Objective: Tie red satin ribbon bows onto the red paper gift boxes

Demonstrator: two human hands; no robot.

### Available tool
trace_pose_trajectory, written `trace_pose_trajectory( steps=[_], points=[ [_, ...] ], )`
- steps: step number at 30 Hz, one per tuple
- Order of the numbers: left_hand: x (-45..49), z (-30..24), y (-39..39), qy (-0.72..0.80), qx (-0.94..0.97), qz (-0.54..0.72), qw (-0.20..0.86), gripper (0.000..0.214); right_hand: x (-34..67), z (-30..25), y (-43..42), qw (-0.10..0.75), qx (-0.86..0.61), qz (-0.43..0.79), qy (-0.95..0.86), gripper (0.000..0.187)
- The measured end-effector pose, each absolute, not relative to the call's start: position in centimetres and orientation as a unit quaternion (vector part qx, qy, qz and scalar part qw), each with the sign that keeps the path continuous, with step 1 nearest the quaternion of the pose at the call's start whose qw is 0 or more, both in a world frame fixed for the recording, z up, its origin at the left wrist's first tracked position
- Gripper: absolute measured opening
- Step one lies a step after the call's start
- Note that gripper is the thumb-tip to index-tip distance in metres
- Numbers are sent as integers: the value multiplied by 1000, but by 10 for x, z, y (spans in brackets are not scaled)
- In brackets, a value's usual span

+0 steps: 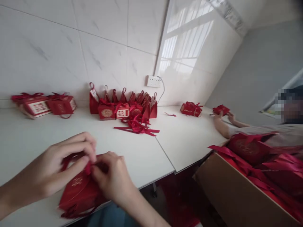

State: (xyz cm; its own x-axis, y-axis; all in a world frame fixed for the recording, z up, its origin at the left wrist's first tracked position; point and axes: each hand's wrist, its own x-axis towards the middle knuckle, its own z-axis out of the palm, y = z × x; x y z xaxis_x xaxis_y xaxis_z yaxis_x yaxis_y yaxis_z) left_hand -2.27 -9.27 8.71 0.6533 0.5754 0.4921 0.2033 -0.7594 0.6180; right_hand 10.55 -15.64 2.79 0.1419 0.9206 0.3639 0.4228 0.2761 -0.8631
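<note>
A red gift box [79,190] with gold lettering sits at the table's front edge, tilted in view, with a dark red ribbon trailing at its lower end. Over its top, my left hand [71,157] pinches a red ribbon [88,168] between thumb and fingers. Close against it, my right hand [111,175] is closed on the same ribbon where the two hands meet. The fingertips partly hide the ribbon, so I cannot tell whether it forms a knot. Beyond the hands lies a loose pile of red ribbons [137,125].
Several small red boxes [106,111] stand grouped by the wall, with two more boxes [62,104] at left and another [191,109] at right. A cardboard carton [236,186] full of red boxes is at lower right. Another person's hands [222,116] hold a red box.
</note>
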Motion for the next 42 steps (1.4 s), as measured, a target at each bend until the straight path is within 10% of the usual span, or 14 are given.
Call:
trace_pose_trajectory(
  steps=[42],
  points=[
    [-22, 103, -82, 185, 902, 296, 253, 14, 118, 38, -158, 485, -532, 269, -640, 20]
  ],
)
